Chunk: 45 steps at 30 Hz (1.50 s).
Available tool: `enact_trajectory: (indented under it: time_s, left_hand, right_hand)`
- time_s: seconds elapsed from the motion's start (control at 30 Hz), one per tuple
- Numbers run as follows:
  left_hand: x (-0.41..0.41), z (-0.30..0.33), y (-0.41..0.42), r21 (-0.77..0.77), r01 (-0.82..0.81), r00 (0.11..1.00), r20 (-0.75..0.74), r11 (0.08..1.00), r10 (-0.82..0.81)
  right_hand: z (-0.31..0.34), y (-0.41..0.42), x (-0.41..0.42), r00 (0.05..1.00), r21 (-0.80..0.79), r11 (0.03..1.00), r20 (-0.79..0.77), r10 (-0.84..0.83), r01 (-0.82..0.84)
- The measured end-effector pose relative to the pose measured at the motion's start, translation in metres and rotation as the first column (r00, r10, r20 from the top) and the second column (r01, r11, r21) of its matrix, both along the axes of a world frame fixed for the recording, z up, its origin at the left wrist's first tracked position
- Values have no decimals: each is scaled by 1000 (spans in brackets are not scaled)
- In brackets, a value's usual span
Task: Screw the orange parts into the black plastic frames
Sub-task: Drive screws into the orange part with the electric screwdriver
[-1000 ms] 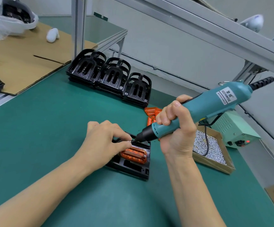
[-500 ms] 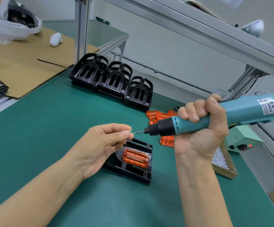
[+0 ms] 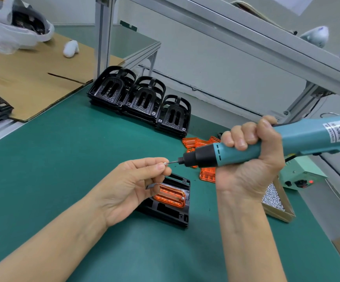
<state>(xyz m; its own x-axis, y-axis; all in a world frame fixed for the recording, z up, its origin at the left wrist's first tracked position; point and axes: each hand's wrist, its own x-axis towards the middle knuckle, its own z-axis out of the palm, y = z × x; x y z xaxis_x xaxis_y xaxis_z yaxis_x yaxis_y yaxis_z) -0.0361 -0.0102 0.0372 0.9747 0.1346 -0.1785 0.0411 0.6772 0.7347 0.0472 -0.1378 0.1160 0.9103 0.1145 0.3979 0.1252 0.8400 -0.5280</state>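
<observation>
Fingers (image 3: 161,166) pinch screw (image 3: 165,163) at raised screwdriver (image 3: 266,144) tip.

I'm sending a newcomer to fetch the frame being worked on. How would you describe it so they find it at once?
On the green mat, look just below the person's left hand near the front edge. The black frame lies there alone and flat. Unlike the stacked frames at the back, it holds an orange part.
</observation>
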Motion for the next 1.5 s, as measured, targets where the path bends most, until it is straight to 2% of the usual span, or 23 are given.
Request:
enact_trajectory:
  time_s: [0.33, 0.5, 0.67, 0.8, 0.97, 1.0, 1.07, 1.13, 1.2, 1.27, 1.3, 1.37, 1.5]
  left_hand:
    - [-1, -3, -7, -124, 1, 1000, 27, 992, 2]
    - [2, -1, -14, 25, -151, 986, 81, 988, 149]
    - [11, 0, -19, 160, -364, 925, 175, 918, 337]
    - [13, -2, -15, 258, -378, 919, 219, 889, 327]
    - [7, -4, -9, 375, -265, 959, 200, 888, 201]
    - [5, -4, -6, 455, -238, 966, 200, 858, 162]
    - [3, -6, 6, 673, -229, 972, 195, 703, 130]
    - [1, -8, 21, 850, -205, 978, 161, 484, 133]
    - [-1, -9, 30, 969, -79, 996, 66, 233, 60]
    - [1, -15, 31, 998, 63, 998, -64, -27, -29]
    - [2, -19, 30, 987, 111, 992, -118, -118, -51]
    - [5, -28, 26, 964, 158, 983, -175, -215, -60]
    - [7, -34, 25, 963, 141, 985, -159, -231, -60]
  right_hand:
    - [-1, 0, -1, 1000, -6, 1000, 18, -3, 3]
    - [-1, 1, 1, 999, -2, 999, 28, -34, 34]
    - [-5, 1, 5, 997, 55, 996, -35, -73, 75]
    - [-10, 1, 7, 996, 68, 995, -50, -71, 74]
    - [-11, -1, 8, 998, 19, 999, -38, -47, 48]
    - [-11, -2, 9, 998, 18, 999, -38, -39, 40]
    - [-13, -3, 11, 999, 8, 1000, -35, -21, 21]
    - [-17, -4, 13, 1000, -37, 999, -22, -3, 2]
    - [-23, -4, 14, 1000, -114, 993, 9, 7, -5]
    - [-30, -2, 14, 999, -184, 982, 31, 33, -27]
    - [-34, -1, 15, 998, -216, 976, 37, 50, -41]
    - [-39, 1, 16, 997, -277, 960, 53, 63, -46]
    - [-46, 6, 17, 994, -363, 931, 84, 67, -32]
